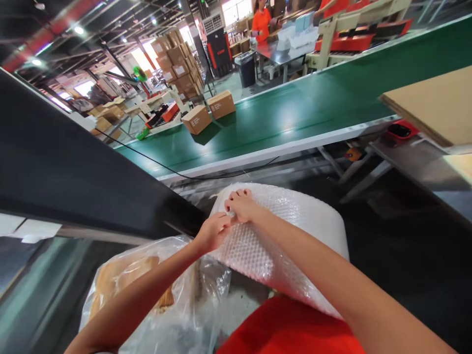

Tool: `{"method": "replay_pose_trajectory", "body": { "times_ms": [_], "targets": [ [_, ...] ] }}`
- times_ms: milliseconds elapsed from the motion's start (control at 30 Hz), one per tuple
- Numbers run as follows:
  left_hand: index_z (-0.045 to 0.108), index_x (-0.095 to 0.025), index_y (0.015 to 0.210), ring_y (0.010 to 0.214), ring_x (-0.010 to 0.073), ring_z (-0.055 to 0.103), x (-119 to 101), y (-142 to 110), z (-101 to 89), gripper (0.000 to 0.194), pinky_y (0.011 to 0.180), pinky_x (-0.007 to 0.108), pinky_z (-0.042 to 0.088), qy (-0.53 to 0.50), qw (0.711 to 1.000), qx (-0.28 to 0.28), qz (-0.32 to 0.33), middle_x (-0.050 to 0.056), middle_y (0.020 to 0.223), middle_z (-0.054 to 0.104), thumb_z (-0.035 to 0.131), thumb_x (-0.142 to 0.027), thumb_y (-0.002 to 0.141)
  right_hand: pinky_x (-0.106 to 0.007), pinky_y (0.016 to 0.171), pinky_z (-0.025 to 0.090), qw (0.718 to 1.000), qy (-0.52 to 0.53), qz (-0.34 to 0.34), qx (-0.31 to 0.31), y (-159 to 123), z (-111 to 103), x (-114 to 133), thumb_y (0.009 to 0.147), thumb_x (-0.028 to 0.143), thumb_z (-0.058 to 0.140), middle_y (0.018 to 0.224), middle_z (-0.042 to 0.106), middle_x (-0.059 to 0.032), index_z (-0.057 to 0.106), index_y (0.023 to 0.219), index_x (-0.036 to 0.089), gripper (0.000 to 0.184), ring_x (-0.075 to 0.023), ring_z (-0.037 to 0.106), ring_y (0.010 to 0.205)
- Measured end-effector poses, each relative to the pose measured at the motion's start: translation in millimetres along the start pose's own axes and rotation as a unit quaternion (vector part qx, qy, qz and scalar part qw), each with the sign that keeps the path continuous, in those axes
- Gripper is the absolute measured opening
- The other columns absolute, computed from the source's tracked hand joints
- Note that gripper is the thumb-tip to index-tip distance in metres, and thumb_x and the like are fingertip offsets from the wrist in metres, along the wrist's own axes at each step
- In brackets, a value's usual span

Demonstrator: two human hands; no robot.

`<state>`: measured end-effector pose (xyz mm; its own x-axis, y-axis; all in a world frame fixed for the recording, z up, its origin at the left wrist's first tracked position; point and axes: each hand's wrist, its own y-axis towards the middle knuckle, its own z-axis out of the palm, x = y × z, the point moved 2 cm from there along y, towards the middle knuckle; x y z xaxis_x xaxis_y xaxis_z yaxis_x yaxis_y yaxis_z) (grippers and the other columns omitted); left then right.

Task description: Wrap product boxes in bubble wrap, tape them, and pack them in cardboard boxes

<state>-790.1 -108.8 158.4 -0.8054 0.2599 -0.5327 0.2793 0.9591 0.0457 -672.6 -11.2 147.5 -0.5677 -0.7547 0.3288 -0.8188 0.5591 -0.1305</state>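
A big roll of white bubble wrap (295,226) lies in front of me, below the conveyor. My left hand (212,232) is closed in a pinch on the wrap's surface near the roll's left end. My right hand (241,204) rests on top of the roll beside it, fingers curled and pressed onto the wrap. The two hands touch each other. A clear plastic bag (184,305) holding tan flat pieces sits under my left forearm.
A green conveyor belt (313,108) runs across carrying two cardboard boxes (208,112). A dark panel (73,172) stands at left. A cardboard sheet (435,103) lies on a table at right. Another person in orange (261,22) works far behind, near stacked cartons (179,64).
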Motion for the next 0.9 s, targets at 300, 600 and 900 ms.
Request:
{"method": "replay_pose_trajectory", "body": {
  "times_ms": [300, 600, 900],
  "targets": [
    [0.042, -0.019, 0.058, 0.065, 0.0134, 0.046, -4, -9, -9.0, 0.024, 0.064, 0.027, 0.036, -0.094, 0.993, 0.036, 0.067, -0.002, 0.061, 0.046, 0.051, -0.014, 0.080, -0.047, 0.091, 0.026, 0.998, -0.014, -0.032, -0.056, -10, 8, -3, 0.076, 0.056, 0.067, 0.119, 0.056, -0.0107, 0.064, 0.104, 0.025, 0.041, -0.0302, 0.043, 0.111],
    [0.048, -0.017, 0.064, 0.098, 0.0194, 0.055, -22, -7, -4.4, 0.018, 0.082, 0.032, 0.046, 0.022, 0.998, 0.002, 0.051, 0.010, 0.106, 0.051, 0.048, -0.003, 0.075, -0.046, 0.094, 0.026, 0.995, -0.026, -0.036, -0.089, -15, 11, -1, 0.080, 0.039, 0.067, 0.121, 0.056, -0.0116, 0.065, 0.106, 0.022, 0.031, -0.0302, 0.043, 0.112],
    [0.046, -0.020, 0.085, 0.075, 0.0184, 0.053, -34, -2, 13.3, 0.009, 0.070, 0.032, 0.045, 0.091, 0.996, -0.014, -0.020, 0.003, 0.080, 0.053, 0.051, -0.014, 0.080, -0.044, 0.093, 0.026, 0.993, 0.002, -0.027, -0.113, -14, 14, -2, 0.084, 0.042, 0.062, 0.117, 0.059, -0.0083, 0.068, 0.101, 0.024, 0.025, -0.0274, 0.044, 0.110]
  ]
}}
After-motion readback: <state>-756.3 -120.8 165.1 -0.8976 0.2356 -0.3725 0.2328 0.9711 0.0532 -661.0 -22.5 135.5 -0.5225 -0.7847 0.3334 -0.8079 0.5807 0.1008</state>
